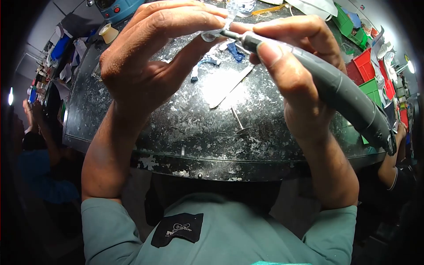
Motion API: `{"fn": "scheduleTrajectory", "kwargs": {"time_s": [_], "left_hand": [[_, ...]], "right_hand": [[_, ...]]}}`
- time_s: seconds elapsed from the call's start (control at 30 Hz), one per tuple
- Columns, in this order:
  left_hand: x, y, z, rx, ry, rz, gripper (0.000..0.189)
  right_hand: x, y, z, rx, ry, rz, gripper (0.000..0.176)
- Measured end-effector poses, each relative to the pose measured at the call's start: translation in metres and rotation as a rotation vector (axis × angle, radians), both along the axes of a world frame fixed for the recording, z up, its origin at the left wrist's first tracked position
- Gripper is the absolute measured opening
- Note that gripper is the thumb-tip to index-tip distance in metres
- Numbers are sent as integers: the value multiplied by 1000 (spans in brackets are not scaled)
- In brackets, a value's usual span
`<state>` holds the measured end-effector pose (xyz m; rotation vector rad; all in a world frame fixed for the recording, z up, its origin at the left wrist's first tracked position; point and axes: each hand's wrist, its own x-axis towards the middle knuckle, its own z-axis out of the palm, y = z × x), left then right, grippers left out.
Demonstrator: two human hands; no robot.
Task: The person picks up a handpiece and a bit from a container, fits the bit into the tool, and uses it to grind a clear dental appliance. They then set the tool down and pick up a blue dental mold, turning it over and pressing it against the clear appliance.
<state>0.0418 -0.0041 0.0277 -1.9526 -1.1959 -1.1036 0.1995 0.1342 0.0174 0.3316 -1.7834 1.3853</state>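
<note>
My left hand (pixel 154 53) pinches a small clear plastic piece (pixel 210 37) between thumb and fingers, near the top of the view. The exact kind of this piece I cannot make out. Wrapped around a dark grey rotary tool handpiece (pixel 329 73) is my right hand (pixel 300 70), with the thumb lying along its front end. The handpiece's narrow tip is right at the clear piece; whether they touch cannot be told. Below the hands, a flat pale blade-like strip (pixel 230 89) and a thin-shanked disc bit (pixel 241 130) lie on the dark worn table (pixel 185 132).
Blue-and-white curved pieces (pixel 203 65) and a dark blue piece (pixel 235 53) lie under my hands. A blue machine (pixel 118 10) and a cream spool (pixel 108 33) stand back left. Green bins (pixel 346 21) and a red bin (pixel 364 64) line the right. Other people sit at both sides.
</note>
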Motion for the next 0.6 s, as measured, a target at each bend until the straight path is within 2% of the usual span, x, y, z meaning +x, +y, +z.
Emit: {"fn": "scheduleTrajectory", "kwargs": {"time_s": [0.27, 0.37, 0.43, 0.53, 0.6], "left_hand": [[2, 0, -1, 15, 14, -1, 28], [4, -3, 0, 21, 38, 41, 28], [6, -4, 1, 20, 49, 95, 27], [2, -6, 1, 7, 69, 107, 27], [2, -6, 1, 7, 68, 110, 27]], "right_hand": [[0, 4, 0, -24, 20, 76, 18], [10, -19, 22, 74, -28, -34, 18], [11, -21, 27, -35, -112, -21, 18], [1, 1, 1, 89, 19, -22, 18], [-5, 9, -5, 33, 22, 43, 18]]}}
